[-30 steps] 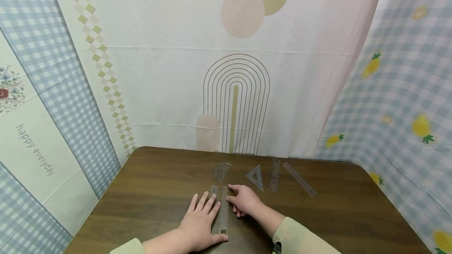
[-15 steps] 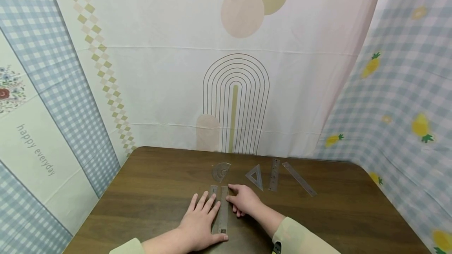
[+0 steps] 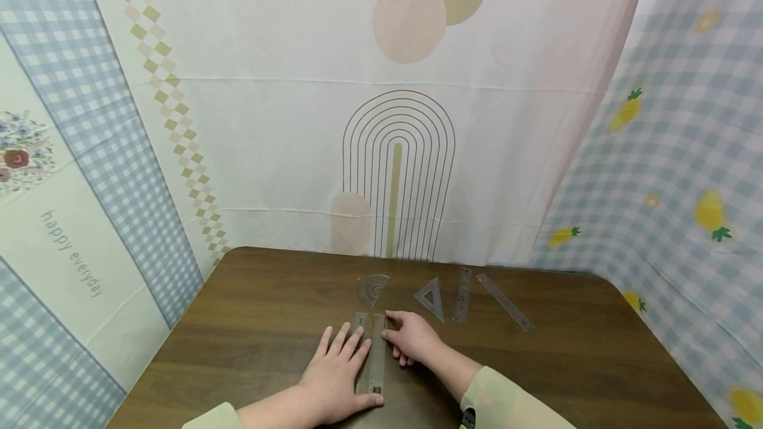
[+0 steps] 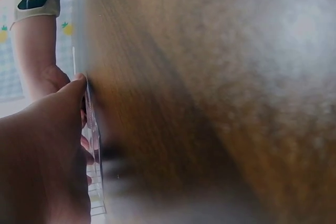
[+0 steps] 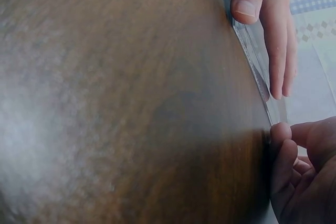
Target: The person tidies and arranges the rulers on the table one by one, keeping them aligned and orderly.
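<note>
Two clear rulers lie side by side on the brown table (image 3: 238,323). Over the left ruler (image 3: 360,318) my left hand (image 3: 334,373) lies with fingers spread, its thumb reaching across to the near end of the right ruler (image 3: 378,356). My right hand (image 3: 414,336) holds the right ruler by its far right edge with thumb and index finger; the other fingers curl beneath the palm. Seen from the right wrist, the ruler edges (image 5: 252,66) run between both hands, and the right fingertips (image 5: 281,130) meet the far end. Most of the left ruler is hidden under the left hand.
Beyond the hands lie a clear protractor (image 3: 373,290), a set square (image 3: 430,298), a short ruler with holes (image 3: 462,295) and a slanted ruler (image 3: 505,302). Patterned cloth (image 3: 286,151) hangs behind the table and along both sides.
Both hands and the rulers stay in place. Only the head view shifts very slightly.
</note>
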Available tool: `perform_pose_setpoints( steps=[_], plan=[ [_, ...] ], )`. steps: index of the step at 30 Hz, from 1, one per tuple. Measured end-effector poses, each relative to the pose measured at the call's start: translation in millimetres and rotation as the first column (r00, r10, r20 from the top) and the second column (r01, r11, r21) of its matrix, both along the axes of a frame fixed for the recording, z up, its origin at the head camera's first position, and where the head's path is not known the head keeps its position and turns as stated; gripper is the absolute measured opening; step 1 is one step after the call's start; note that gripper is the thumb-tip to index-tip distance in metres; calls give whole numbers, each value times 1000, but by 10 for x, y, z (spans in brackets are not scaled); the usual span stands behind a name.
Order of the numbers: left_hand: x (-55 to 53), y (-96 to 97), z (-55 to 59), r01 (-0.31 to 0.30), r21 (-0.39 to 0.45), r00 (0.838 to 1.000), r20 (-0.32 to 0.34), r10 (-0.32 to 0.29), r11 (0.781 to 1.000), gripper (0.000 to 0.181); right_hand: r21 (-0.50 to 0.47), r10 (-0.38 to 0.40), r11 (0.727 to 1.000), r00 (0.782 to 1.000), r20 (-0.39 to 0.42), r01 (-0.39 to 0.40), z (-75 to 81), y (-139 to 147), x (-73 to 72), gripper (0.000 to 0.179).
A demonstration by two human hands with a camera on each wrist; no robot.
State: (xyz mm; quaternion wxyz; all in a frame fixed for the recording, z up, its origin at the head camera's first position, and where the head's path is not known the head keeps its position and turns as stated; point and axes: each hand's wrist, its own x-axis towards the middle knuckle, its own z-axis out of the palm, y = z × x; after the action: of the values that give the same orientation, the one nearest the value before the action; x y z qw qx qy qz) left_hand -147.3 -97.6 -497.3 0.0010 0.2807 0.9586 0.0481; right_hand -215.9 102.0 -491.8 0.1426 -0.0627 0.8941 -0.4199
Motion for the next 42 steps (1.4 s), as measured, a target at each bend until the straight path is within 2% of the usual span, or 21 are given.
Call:
perform_pose_setpoints(
  steps=[7, 17, 29, 42],
  plan=[
    [-19, -3, -42, -1, -7, 1000, -18, 1, 1000, 104, -10, -3, 1000, 1000, -8, 3, 0, 8, 18, 54],
    [13, 22, 67, -6, -6, 1000, 7, 6, 1000, 101, -35, -2, 999, 1000, -16, 2, 11, 14, 42, 56],
    [-10, 36, 84, -22, 8, 999, 28, 22, 1000, 98, -80, -13, 997, 998, -57, 9, 22, 37, 87, 55],
    [-21, 112, 143, -32, 6, 999, 29, 31, 999, 96, -159, -67, 986, 990, -121, 47, 20, 93, 136, 48]
  ],
)
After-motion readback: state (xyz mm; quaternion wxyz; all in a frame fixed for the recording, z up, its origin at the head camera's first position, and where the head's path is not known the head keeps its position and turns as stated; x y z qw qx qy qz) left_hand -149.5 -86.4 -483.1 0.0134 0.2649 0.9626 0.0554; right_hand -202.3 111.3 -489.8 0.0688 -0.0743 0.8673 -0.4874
